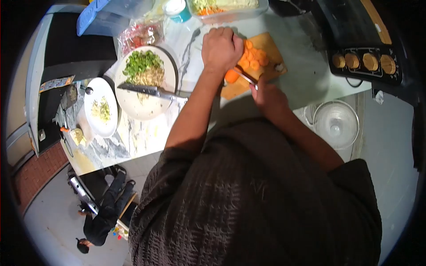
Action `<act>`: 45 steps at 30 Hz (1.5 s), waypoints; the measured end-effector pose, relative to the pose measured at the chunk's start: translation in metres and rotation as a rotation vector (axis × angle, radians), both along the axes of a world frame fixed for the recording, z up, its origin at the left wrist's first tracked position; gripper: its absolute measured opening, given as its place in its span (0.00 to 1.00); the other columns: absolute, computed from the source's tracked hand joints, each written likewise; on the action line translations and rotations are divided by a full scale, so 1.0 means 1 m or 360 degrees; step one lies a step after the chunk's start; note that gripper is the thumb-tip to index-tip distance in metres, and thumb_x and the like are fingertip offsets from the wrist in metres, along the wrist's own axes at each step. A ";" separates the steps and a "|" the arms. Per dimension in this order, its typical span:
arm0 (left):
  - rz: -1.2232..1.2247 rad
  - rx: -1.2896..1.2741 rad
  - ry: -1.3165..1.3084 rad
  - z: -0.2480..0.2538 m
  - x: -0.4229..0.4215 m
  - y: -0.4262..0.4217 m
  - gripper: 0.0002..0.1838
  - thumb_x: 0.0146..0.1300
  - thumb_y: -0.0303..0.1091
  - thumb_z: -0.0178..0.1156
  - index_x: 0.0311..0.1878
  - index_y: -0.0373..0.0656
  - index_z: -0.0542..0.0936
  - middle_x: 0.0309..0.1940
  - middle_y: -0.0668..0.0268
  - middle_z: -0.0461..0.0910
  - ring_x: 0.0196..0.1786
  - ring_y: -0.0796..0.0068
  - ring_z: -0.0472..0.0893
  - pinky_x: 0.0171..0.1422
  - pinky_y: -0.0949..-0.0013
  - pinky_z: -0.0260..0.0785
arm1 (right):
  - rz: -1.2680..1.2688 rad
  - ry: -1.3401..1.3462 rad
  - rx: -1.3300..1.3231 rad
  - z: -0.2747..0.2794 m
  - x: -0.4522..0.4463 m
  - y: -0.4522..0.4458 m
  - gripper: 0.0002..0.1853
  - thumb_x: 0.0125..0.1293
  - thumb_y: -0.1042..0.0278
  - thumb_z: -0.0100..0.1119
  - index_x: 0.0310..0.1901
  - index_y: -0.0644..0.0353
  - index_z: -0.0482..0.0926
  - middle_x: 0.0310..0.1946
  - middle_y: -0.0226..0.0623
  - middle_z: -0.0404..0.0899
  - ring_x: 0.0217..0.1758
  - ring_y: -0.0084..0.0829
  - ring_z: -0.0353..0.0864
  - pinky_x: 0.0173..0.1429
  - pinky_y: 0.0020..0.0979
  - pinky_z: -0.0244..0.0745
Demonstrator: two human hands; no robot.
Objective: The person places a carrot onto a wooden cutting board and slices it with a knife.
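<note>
My right hand (269, 96) is closed around a knife (246, 77), whose blade lies at the carrot piece (231, 76) on the wooden cutting board (276, 49). Several round orange carrot slices (254, 56) sit on the board beyond the blade. My left hand (222, 48) is at the board's left edge, next to the slices, its fingers bent and pressed together; what they hold, if anything, is hidden under the hand. Left of my forearm, a large round plate (135, 106) carries chopped greens and pale shreds, with a second knife (146, 90) lying across it.
An oval white plate (106, 126) with chopped bits and a spoon is at left. Behind are a plastic bag (142, 36), a teal-white tub (176, 10) and a food container (230, 17). A stove (366, 64) and glass bowl (336, 124) stand right. Another person (104, 217) is lower left.
</note>
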State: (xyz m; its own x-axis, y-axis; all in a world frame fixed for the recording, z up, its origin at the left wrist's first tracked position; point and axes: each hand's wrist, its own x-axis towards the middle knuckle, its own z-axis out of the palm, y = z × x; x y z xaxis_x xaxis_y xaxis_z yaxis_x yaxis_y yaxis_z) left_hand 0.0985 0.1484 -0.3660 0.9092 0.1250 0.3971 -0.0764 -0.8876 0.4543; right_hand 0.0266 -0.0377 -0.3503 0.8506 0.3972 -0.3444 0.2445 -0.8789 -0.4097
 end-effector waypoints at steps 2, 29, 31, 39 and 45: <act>-0.0034 0.0030 0.0035 0.004 -0.005 -0.003 0.12 0.59 0.38 0.54 0.29 0.39 0.79 0.30 0.57 0.80 0.39 0.54 0.78 0.50 0.55 0.67 | -0.0028 0.0015 -0.0024 -0.003 -0.005 -0.001 0.22 0.73 0.49 0.49 0.46 0.65 0.67 0.25 0.58 0.80 0.31 0.61 0.81 0.36 0.58 0.75; -0.0298 -0.0182 -0.0363 0.010 -0.006 0.002 0.08 0.59 0.34 0.62 0.31 0.41 0.76 0.29 0.59 0.76 0.37 0.54 0.75 0.47 0.56 0.66 | -0.0010 0.0209 0.0011 0.014 0.004 0.004 0.20 0.73 0.53 0.50 0.45 0.67 0.66 0.31 0.56 0.82 0.36 0.58 0.83 0.40 0.53 0.77; -0.0172 -0.0237 -0.0338 0.023 -0.038 0.001 0.08 0.58 0.34 0.63 0.32 0.40 0.75 0.30 0.59 0.76 0.37 0.54 0.75 0.45 0.57 0.66 | -0.0028 0.0230 0.0060 0.012 0.002 0.003 0.19 0.73 0.54 0.51 0.45 0.67 0.66 0.31 0.56 0.82 0.36 0.58 0.83 0.40 0.53 0.77; -0.0042 -0.0341 0.0218 0.013 -0.125 -0.003 0.22 0.56 0.39 0.71 0.49 0.34 0.79 0.42 0.52 0.81 0.45 0.50 0.79 0.53 0.58 0.72 | -0.0024 0.0198 0.0148 0.012 0.001 0.002 0.19 0.74 0.56 0.50 0.45 0.69 0.66 0.33 0.58 0.82 0.38 0.59 0.83 0.43 0.52 0.77; 0.0125 -0.0548 0.0175 0.006 -0.127 -0.019 0.20 0.58 0.36 0.69 0.51 0.36 0.80 0.42 0.51 0.81 0.46 0.50 0.79 0.52 0.57 0.72 | -0.0003 0.0276 0.0238 0.027 0.000 0.001 0.18 0.74 0.57 0.49 0.45 0.69 0.69 0.36 0.60 0.81 0.41 0.59 0.82 0.46 0.53 0.77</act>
State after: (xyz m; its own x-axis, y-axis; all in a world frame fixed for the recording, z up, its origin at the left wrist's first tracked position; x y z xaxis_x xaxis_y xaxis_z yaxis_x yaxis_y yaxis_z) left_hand -0.0281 0.1296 -0.3603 0.9265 0.3053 0.2198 0.0519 -0.6825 0.7290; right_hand 0.0270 -0.0365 -0.3234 0.7846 0.4530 -0.4233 0.1571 -0.8057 -0.5711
